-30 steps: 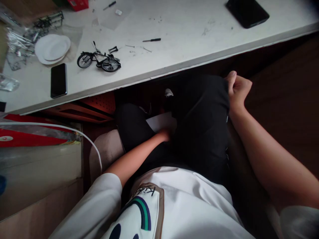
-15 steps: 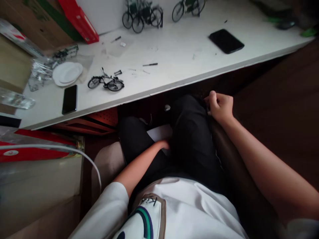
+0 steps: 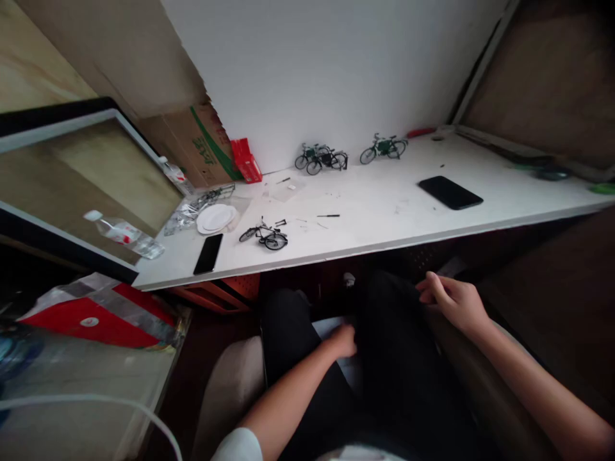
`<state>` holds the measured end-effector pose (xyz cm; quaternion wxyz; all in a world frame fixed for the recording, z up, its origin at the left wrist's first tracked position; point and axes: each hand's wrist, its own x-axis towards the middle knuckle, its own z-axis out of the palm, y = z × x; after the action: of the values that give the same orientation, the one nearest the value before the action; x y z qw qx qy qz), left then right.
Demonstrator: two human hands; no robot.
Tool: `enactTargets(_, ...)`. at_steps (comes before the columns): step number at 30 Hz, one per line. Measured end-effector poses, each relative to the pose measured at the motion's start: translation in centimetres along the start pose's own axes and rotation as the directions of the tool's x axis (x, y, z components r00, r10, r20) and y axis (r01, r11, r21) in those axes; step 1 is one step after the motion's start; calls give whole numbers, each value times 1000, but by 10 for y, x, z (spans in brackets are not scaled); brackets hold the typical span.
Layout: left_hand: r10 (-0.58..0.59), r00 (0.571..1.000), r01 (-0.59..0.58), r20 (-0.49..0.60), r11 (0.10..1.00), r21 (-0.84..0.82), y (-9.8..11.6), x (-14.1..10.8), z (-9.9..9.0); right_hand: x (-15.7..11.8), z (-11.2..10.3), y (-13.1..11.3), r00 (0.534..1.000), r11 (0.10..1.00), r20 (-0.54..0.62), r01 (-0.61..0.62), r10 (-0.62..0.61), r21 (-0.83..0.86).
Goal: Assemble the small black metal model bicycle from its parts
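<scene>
My left hand [image 3: 344,340] is low between my thighs, in front of a pale surface, with its fingers curled in; no object shows in it. My right hand [image 3: 454,301] rests beside my right knee, loosely curled, its thumb close to the bent fingers and nothing visible in it. Both hands are below the edge of the white desk [image 3: 365,237]. On the desk, a small black model bicycle [image 3: 265,235] lies tilted near the front edge. Beside it are a small black part [image 3: 280,223] and a thin dark screwdriver-like tool [image 3: 328,216].
Several model bicycles [image 3: 383,148] stand along the back wall. Two dark phones lie on the desk, one left [image 3: 208,253] and one right [image 3: 450,193]. White plates [image 3: 216,218], a plastic bottle [image 3: 125,235], a red box [image 3: 246,160] and a framed panel [image 3: 91,173] are at left.
The view has tilted up, showing more of the wall and desk back. My right hand has loosened from a tighter fist. My left hand stays between my thighs. The desk items lie as before.
</scene>
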<state>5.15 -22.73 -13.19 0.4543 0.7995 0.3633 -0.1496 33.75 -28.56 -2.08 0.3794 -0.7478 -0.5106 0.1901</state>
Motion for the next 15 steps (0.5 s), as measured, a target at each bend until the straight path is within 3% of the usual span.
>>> enactTargets(3,-83,994,90,-78,992,92,-4,-9,-29,1,-1,0,999,999,8,-37,37,-4)
enactTargets(6,-89,992,99,-84,988,116,-1,-24,-63,2,-2,-1,998,998,2,-66,66,-3)
enactTargets(12,64,972,-50,-224,996,69,23,-78,-128,6,-6,-9,995,997,-60,-81,82,19)
enactTargets(15,106,917,-107,-386,994,19,32,-103,-147,7,-5,-14,987,998,-153,-52,57,39)
